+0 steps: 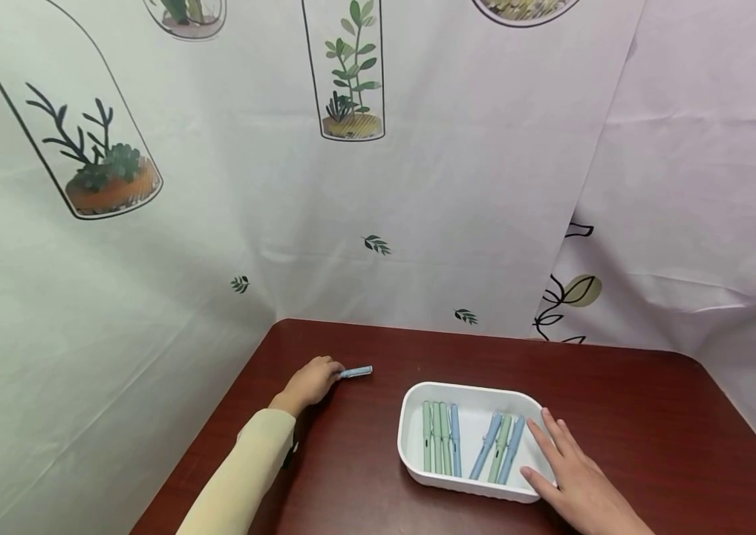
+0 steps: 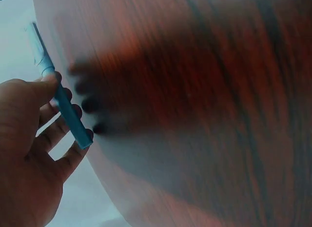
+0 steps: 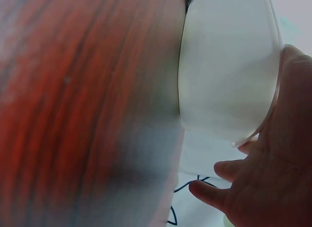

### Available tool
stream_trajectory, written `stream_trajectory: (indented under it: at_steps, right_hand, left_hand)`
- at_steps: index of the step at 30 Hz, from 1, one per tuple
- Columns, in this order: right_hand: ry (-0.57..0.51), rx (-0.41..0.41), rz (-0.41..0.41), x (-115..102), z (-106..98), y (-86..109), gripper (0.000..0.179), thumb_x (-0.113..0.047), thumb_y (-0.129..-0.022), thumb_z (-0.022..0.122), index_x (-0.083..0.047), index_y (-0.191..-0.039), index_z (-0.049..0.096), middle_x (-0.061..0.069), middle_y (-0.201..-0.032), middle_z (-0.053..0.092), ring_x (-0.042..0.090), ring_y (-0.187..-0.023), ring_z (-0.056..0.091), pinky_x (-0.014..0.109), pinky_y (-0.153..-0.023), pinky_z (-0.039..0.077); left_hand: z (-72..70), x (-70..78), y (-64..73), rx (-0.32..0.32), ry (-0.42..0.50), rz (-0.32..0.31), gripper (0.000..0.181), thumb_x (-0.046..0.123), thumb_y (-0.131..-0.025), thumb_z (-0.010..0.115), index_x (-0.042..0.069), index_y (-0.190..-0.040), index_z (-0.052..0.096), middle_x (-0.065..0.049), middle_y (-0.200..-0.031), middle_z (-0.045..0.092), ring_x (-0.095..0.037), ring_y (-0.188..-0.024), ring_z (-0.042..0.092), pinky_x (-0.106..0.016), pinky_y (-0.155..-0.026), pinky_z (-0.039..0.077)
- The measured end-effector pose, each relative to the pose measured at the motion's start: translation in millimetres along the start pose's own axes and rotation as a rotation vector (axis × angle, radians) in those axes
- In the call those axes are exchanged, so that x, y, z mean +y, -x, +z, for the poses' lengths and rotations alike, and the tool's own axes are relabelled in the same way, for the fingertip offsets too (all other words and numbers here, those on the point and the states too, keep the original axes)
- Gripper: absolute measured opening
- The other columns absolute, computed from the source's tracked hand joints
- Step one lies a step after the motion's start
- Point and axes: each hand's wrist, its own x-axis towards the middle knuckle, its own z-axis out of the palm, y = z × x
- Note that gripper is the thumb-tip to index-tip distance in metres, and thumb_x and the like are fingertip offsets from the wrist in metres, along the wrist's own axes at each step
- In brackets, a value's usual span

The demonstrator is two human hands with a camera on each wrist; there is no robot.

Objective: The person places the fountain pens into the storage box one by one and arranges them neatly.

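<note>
A blue pen (image 1: 356, 371) is pinched between the thumb and fingers of my left hand (image 1: 311, 383), over the left part of the table. In the left wrist view that pen (image 2: 73, 117) slants across the fingertips, with its clip end past the thumb. My right hand (image 1: 578, 483) rests with spread, fairly straight fingers at the right rim of a white tray (image 1: 471, 487). Inside the tray, three green pens (image 1: 436, 438) and a blue pen (image 1: 455, 440) lie side by side on the left. A green pen (image 1: 500, 449) lies between two blue pens on the right.
The dark red wooden table (image 1: 344, 461) has rounded far corners. Behind it and at the sides hangs a white cloth (image 1: 451, 186) printed with plants. The right wrist view shows the tray's outer wall (image 3: 229, 66) beside the hand.
</note>
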Motion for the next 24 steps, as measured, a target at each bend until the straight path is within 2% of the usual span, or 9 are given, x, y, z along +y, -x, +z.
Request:
stream_trajectory:
  at_steps: [8, 13, 16, 19, 24]
  right_hand:
    - [-0.004, -0.009, 0.001, 0, -1, -0.2, 0.083, -0.062, -0.092, 0.062, -0.014, -0.156, 0.041, 0.017, -0.166, 0.02, 0.05, -0.146, 0.025, 0.073, -0.099, 0.039]
    - [-0.008, -0.027, 0.007, 0, -1, 0.2, 0.084, -0.063, -0.092, 0.061, -0.014, -0.157, 0.04, 0.017, -0.166, 0.019, 0.05, -0.146, 0.024, 0.074, -0.099, 0.038]
    - [-0.003, -0.007, -0.009, 0, -1, 0.2, 0.082, -0.062, -0.093, 0.062, -0.014, -0.157, 0.04, 0.017, -0.166, 0.02, 0.05, -0.146, 0.025, 0.073, -0.098, 0.039]
    - [0.003, 0.016, -0.027, 0, -1, 0.0, 0.081, -0.06, -0.093, 0.062, -0.014, -0.156, 0.04, 0.016, -0.166, 0.02, 0.05, -0.146, 0.027, 0.073, -0.097, 0.04]
    - [0.003, 0.014, -0.026, -1, -1, 0.1, 0.081, -0.06, -0.094, 0.061, -0.014, -0.157, 0.04, 0.016, -0.166, 0.02, 0.05, -0.146, 0.026, 0.073, -0.098, 0.039]
  left_hand:
    - [-3.1, 4.5, 0.4, 0.018, 0.09, -0.155, 0.021, 0.012, -0.105, 0.055, 0.007, -0.121, 0.066, -0.008, -0.109, 0.068, -0.024, -0.099, 0.064, -0.045, -0.084, 0.054]
    - [-7.9, 12.3, 1.8, 0.039, 0.28, -0.209, 0.023, 0.012, -0.107, 0.047, 0.001, -0.12, 0.064, -0.006, -0.092, 0.064, -0.02, -0.083, 0.058, -0.04, -0.078, 0.05]
    - [-11.1, 19.5, 3.2, 0.031, 0.424, -0.235, 0.02, 0.014, -0.107, 0.048, 0.001, -0.118, 0.059, -0.005, -0.085, 0.059, -0.019, -0.074, 0.052, -0.036, -0.07, 0.045]
    - [-12.8, 26.7, 4.0, 0.001, 0.493, -0.231, 0.017, 0.012, -0.103, 0.055, 0.002, -0.117, 0.056, -0.005, -0.085, 0.056, -0.018, -0.071, 0.049, -0.033, -0.066, 0.041]
    - [-16.5, 40.4, 6.0, -0.016, 0.44, -0.133, 0.016, 0.006, -0.099, 0.062, 0.003, -0.115, 0.062, -0.005, -0.096, 0.061, -0.016, -0.078, 0.052, -0.032, -0.07, 0.045]
